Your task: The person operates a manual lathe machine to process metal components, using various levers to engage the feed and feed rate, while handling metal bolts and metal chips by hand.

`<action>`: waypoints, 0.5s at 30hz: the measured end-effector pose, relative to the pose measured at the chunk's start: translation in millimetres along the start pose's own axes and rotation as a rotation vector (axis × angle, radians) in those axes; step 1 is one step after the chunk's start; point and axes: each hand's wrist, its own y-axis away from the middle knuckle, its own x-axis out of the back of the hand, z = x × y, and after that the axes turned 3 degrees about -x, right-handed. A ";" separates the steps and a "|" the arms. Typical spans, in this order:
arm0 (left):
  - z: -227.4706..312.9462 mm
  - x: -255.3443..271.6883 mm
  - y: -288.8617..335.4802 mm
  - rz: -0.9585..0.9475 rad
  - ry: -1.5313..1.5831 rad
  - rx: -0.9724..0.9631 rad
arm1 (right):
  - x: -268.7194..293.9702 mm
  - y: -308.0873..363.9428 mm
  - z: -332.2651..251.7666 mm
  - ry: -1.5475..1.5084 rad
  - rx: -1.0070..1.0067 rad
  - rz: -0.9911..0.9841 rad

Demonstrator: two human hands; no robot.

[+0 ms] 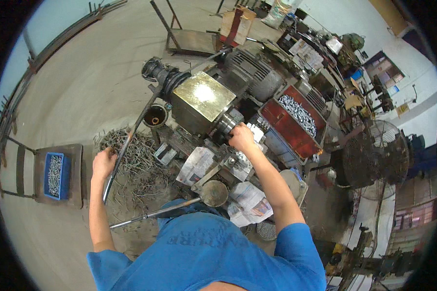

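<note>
Blues, red, yellow are showing.
At six, shirt [206, 250] showing blue; near nine, tray [66, 179] showing blue; near twelve, machine housing [204, 94] gleaming yellow; past two, bin [303, 146] showing red; at five o'clock, newspaper [247, 201] showing grey print on white.

Left hand [103, 164] has decent room out toward the blue bin [66, 179], but a long metal bar [112, 179] blocks inward. Machine housing [204, 94] and red crate [284, 127] hem in the right hand [242, 138].
</note>
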 end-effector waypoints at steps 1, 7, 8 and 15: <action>-2.3 -5.5 0.7 -0.021 0.059 0.004 | -7.8 1.4 7.0 -0.061 0.021 0.050; 6.0 -48.8 -7.0 -0.064 -0.034 0.003 | -12.2 -9.0 8.8 -0.208 -0.169 -0.051; 5.8 -53.4 -16.2 -0.044 -0.057 -0.006 | -9.9 -10.0 9.1 -0.165 -0.182 -0.072; -111.9 -20.3 -101.0 0.037 -0.466 -0.192 | 0.5 -9.2 -6.6 -0.178 -0.191 -0.019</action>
